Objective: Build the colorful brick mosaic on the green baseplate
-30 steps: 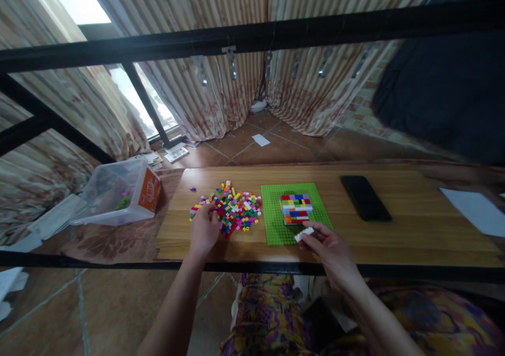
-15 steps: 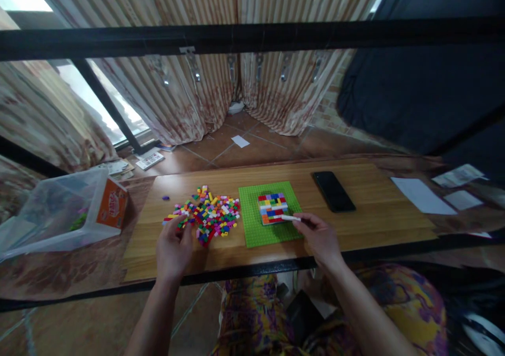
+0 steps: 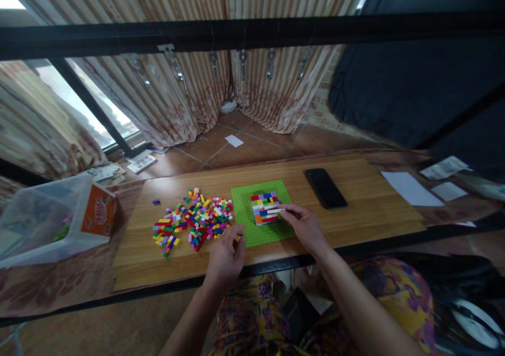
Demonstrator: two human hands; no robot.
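Just left of the right hand (image 3: pixel 306 229), which pinches a white brick (image 3: pixel 275 211), sits the brick stack (image 3: pixel 261 203)

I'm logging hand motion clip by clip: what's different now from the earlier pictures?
The left hand has moved right, from the brick pile to the near-left corner of the green baseplate. The right hand has carried the white brick from the baseplate's near side forward over the built block, fingers still on it. The phone and baseplate stayed put.
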